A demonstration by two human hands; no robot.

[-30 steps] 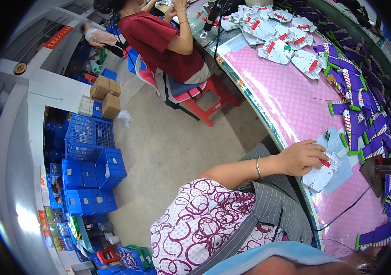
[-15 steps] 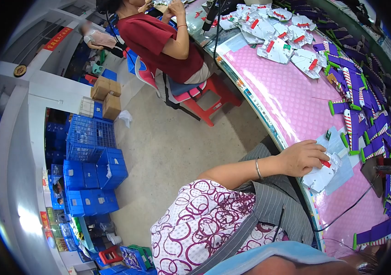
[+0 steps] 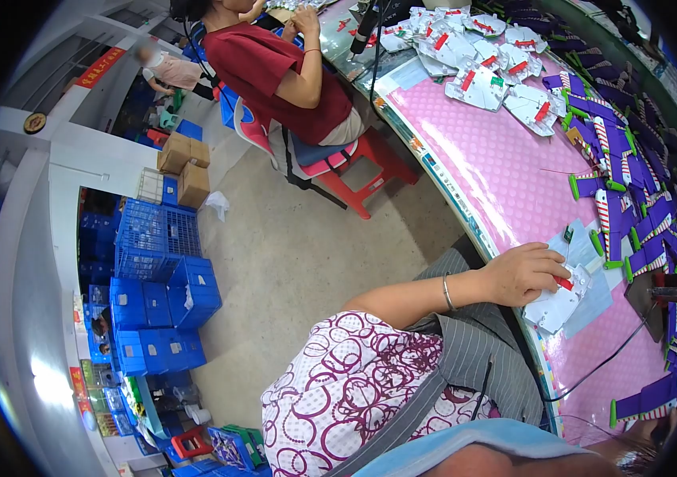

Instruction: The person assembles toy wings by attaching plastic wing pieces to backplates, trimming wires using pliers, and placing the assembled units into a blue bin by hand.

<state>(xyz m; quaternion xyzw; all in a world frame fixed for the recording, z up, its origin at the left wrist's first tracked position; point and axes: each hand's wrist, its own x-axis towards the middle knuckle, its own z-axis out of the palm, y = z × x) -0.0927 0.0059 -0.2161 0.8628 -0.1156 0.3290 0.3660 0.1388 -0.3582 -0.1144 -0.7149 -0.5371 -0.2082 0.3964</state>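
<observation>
My left hand [image 3: 525,274], with a bangle on its wrist, lies over a white part [image 3: 557,306] at the table's near edge. Its fingers are bent and press on the part beside a red piece [image 3: 564,282]. A small green board [image 3: 568,234] on a thin wire stands just beyond the fingertips. Under the white part is a pale blue sheet [image 3: 594,296]. At the dim lower right edge, my right hand [image 3: 676,412] shows only partly, with its fingers at the end of a purple wing piece [image 3: 647,400] that has a green tip and red-striped edge.
Purple and green wing pieces [image 3: 613,151] pile along the right side. White parts [image 3: 473,83] with red pieces lie at the far end of the pink mat [image 3: 466,151]. A soldering-iron-like tool [image 3: 672,292] and black cable are at right. A co-worker in red [image 3: 275,71] sits beyond.
The purple wing piece at my right hand has shifted slightly up and left, and more of that hand shows. My left hand has stayed put. The co-worker's arms and a distant person have moved a little.
</observation>
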